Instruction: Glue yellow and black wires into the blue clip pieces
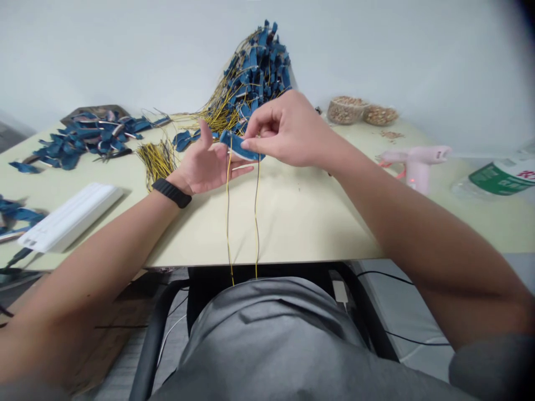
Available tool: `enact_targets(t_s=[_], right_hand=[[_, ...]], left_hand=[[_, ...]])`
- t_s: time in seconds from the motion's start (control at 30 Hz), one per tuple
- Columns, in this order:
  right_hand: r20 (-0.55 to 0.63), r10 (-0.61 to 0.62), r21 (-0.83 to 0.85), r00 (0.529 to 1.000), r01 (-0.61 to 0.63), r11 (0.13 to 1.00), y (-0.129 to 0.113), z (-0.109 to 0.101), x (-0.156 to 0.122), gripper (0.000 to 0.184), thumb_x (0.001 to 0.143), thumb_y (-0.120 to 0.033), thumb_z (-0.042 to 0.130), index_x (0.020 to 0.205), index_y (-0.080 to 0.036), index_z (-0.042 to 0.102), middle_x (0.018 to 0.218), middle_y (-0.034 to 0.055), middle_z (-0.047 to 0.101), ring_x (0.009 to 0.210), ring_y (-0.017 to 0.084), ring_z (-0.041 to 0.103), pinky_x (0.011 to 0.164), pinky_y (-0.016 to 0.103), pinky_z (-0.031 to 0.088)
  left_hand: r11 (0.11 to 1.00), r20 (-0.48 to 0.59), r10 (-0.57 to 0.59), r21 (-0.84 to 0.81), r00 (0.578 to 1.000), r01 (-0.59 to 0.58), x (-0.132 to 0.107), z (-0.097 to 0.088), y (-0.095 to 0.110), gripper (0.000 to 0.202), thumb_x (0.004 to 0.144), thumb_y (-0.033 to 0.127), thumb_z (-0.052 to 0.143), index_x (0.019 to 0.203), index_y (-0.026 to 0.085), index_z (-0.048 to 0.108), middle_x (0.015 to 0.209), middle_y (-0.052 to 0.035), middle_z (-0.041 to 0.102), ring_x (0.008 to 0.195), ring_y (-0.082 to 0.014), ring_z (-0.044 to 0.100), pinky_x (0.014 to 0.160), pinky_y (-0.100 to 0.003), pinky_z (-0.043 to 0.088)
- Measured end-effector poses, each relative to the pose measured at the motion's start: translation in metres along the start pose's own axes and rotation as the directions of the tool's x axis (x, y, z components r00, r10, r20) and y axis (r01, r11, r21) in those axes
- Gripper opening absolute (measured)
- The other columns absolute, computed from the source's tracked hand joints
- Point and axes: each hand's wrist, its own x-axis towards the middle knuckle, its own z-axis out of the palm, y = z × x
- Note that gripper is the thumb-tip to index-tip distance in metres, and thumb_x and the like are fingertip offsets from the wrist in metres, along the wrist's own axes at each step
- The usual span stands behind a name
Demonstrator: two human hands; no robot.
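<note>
My right hand [284, 129] pinches a small blue strip piece [236, 145] with its fingers curled. Two thin wires [228, 223], yellow and dark, hang from that piece down over the table edge to my lap. My left hand [209, 161], palm up with fingers spread, lies under and against the same blue piece; a black band is on that wrist. Behind the hands rises a tall heap of blue pieces with yellow wires [251, 78].
A cream table [301, 223] holds loose blue pieces [83, 139] at the left, a bundle of yellow wires [156, 159], a white box [71, 214], a pink glue gun [413, 164], two small bowls [346, 109], and a bottle [501, 175] at the right.
</note>
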Motion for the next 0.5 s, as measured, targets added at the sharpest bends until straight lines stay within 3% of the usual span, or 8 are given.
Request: enact_targets(t_s=[0.1,0.17,0.23,0.33,0.4,0.47,0.5], right_hand=[[-0.059,0.008,-0.026,0.998,-0.009,1.0,0.0,-0.011,0.004,0.022,0.103,-0.029,0.091,0.083,-0.032,0.083,0.071,0.0006,0.061,0.079,0.025,0.06,0.08,0.043,0.048],[-0.092,0.052,-0.033,0.994,-0.055,0.998,-0.001,-0.018,0.004,0.024,0.104,-0.026,0.091,0.082,-0.031,0.082,0.07,0.0001,0.059,0.075,0.022,0.054,0.078,0.043,0.044],[-0.12,0.13,-0.036,0.984,-0.136,0.99,-0.002,-0.026,0.002,0.028,0.106,-0.019,0.089,0.081,-0.027,0.08,0.067,-0.0008,0.056,0.07,0.018,0.047,0.076,0.043,0.038],[-0.156,0.294,-0.095,0.943,-0.311,0.946,-0.001,-0.036,-0.006,0.032,0.107,-0.009,0.09,0.08,-0.023,0.078,0.068,0.0001,0.058,0.068,0.016,0.044,0.076,0.043,0.035],[-0.179,0.4,-0.157,0.899,-0.427,0.89,0.002,-0.042,-0.015,0.035,0.108,-0.007,0.092,0.08,-0.022,0.078,0.07,0.0015,0.06,0.069,0.016,0.045,0.078,0.044,0.038],[-0.2,0.467,-0.205,0.862,-0.502,0.84,0.006,-0.047,-0.026,0.038,0.108,-0.005,0.093,0.078,-0.022,0.077,0.073,0.0021,0.062,0.07,0.016,0.047,0.081,0.043,0.043],[-0.207,0.49,-0.227,0.847,-0.529,0.818,0.008,-0.05,-0.032,0.04,0.109,-0.004,0.094,0.077,-0.022,0.077,0.075,0.0022,0.063,0.072,0.016,0.048,0.084,0.043,0.046]], left_hand=[[0.993,0.026,0.065,0.093,0.998,-0.068,0.0,0.004,0.009,0.079,0.109,0.102,0.082,0.127,0.026,0.091,0.133,-0.0025,0.1,0.166,-0.0374,0.071,0.149,-0.048,0.049],[0.989,-0.018,0.099,0.111,0.995,-0.096,0.0,0.005,0.013,0.08,0.115,0.103,0.071,0.129,0.027,0.09,0.137,0.0007,0.1,0.167,-0.0338,0.068,0.149,-0.043,0.048],[0.984,-0.069,0.122,0.138,0.99,-0.111,0.002,0.004,0.015,0.078,0.119,0.098,0.065,0.131,0.026,0.091,0.139,0.001,0.1,0.166,-0.0322,0.068,0.148,-0.04,0.047],[0.962,-0.156,0.21,0.209,0.965,-0.176,0.008,-0.001,0.015,0.069,0.122,0.09,0.065,0.117,0.027,0.091,0.127,0.0013,0.1,0.16,-0.0319,0.07,0.144,-0.039,0.048],[0.925,-0.245,0.32,0.292,0.915,-0.245,0.011,-0.003,0.015,0.063,0.122,0.087,0.066,0.106,0.03,0.086,0.111,0.0041,0.098,0.148,-0.0301,0.072,0.137,-0.04,0.049],[0.879,-0.322,0.418,0.38,0.849,-0.288,0.011,-0.002,0.018,0.049,0.117,0.075,0.08,0.098,0.029,0.082,0.094,0.0075,0.09,0.12,-0.0246,0.071,0.122,-0.039,0.051],[0.852,-0.359,0.467,0.428,0.808,-0.302,0.011,0.0,0.02,0.042,0.112,0.065,0.089,0.095,0.028,0.079,0.086,0.0095,0.083,0.103,-0.0208,0.065,0.113,-0.038,0.049]])
